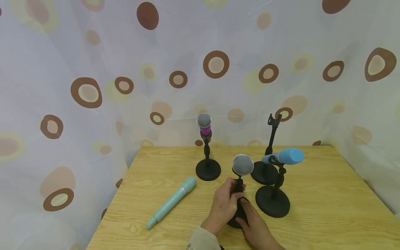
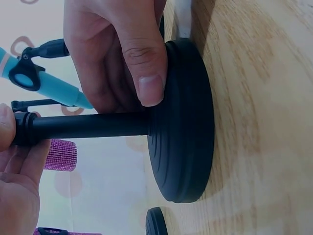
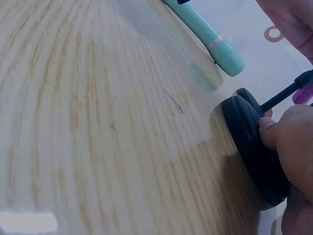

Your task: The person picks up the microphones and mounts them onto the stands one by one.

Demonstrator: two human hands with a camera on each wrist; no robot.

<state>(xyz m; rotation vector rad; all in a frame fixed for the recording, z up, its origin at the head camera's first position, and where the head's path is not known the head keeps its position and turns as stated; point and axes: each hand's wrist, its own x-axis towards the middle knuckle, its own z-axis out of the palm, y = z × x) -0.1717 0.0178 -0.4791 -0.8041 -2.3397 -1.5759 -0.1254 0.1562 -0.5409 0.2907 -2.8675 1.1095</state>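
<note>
Near the front of the table stands a microphone (image 1: 242, 165) with a silver mesh head on a black desk stand (image 2: 93, 126). My left hand (image 1: 223, 205) pinches the collar at the top of the stand's post between thumb and fingers. Lower down, my right hand (image 1: 256, 227) grips the round base (image 2: 183, 122), its thumb lying on the upper face in the left wrist view. That base appears tilted, with one edge at the tabletop. A purple sparkly cylinder (image 2: 61, 155) shows beyond my left fingers; the head view hides the front microphone's body.
A mint-green microphone (image 1: 172, 203) lies on the wooden table (image 1: 328, 201) to the left. Behind is a purple microphone (image 1: 205, 130) on a stand. At right, a blue microphone (image 1: 289, 156) sits in another stand, beside a stand with a bare clip (image 1: 275, 121). A patterned curtain (image 1: 187, 41) hangs behind.
</note>
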